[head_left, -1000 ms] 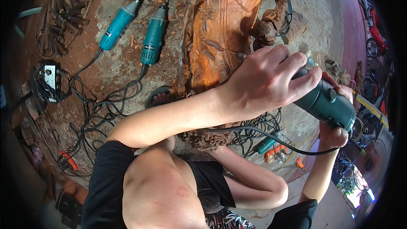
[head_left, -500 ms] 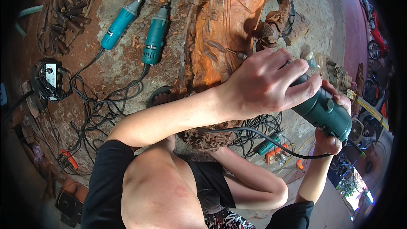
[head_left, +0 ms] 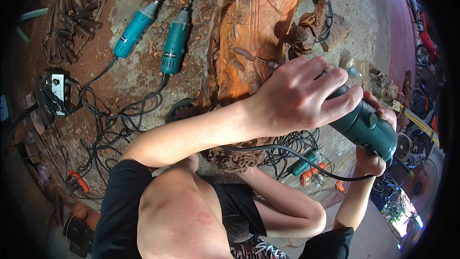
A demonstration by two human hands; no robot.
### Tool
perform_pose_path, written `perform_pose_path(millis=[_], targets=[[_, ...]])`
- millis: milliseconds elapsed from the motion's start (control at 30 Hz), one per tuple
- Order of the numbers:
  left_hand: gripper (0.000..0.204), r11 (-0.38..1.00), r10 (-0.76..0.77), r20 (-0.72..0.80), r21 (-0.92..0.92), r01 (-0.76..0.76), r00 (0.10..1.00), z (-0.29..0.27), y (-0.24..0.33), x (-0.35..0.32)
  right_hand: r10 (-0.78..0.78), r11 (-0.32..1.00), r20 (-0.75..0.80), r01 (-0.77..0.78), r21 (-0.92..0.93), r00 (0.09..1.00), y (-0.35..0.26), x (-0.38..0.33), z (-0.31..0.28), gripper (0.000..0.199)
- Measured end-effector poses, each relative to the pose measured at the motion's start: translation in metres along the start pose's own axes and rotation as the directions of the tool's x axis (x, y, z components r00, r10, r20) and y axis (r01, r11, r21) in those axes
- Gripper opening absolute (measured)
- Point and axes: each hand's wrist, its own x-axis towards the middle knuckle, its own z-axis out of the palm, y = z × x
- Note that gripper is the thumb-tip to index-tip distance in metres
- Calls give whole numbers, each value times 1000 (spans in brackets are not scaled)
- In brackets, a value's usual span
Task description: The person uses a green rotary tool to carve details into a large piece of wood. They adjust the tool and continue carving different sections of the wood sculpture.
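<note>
A dark green die grinder [head_left: 366, 132] lies across both my hands, tilted over the right side of a reddish-brown wood carving [head_left: 261, 14]. My left hand [head_left: 302, 96] wraps around the grinder's front part, fingers curled over its top. From the far right, my right hand [head_left: 376, 165] grips the rear body; its palm is behind the tool and hidden. The thin bit with a rounded collar [head_left: 270, 64] sticks out past my left hand and reaches the carved surface beside some raised leaf shapes. Its exact contact with the wood is too small to tell.
Two teal die grinders [head_left: 133, 31] [head_left: 175, 43] lie on the stained floor at left. Tangled black cords [head_left: 105, 129] run to a power strip [head_left: 58, 93]. Wooden-handled chisels [head_left: 79, 14] fill the far left. Another green grinder [head_left: 305, 163] and an orange socket block [head_left: 314, 175] sit at right.
Almost nothing differs. The bit's collar and my left hand have shifted very slightly; both hands keep their hold on the grinder.
</note>
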Motion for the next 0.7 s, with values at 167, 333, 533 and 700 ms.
perform_pose_path(millis=[167,333,533,700], targets=[[43,1000,-9,5,3,9,1000,0,1,0,-9,1000,26,9,9,1000,0,1,1,96],[44,1000,-20,16,2,20,1000,-1,0,0,8,1000,-25,-8,-13,1000,3,1,-1,95],[43,1000,-5,1,4,5,1000,-1,1,0,1,1000,-2,-1,0,1000,3,1,-4,95],[41,999,-38,10,-6,38,999,-2,3,1,49,998,-81,-52,-28,995,0,0,-2,96]])
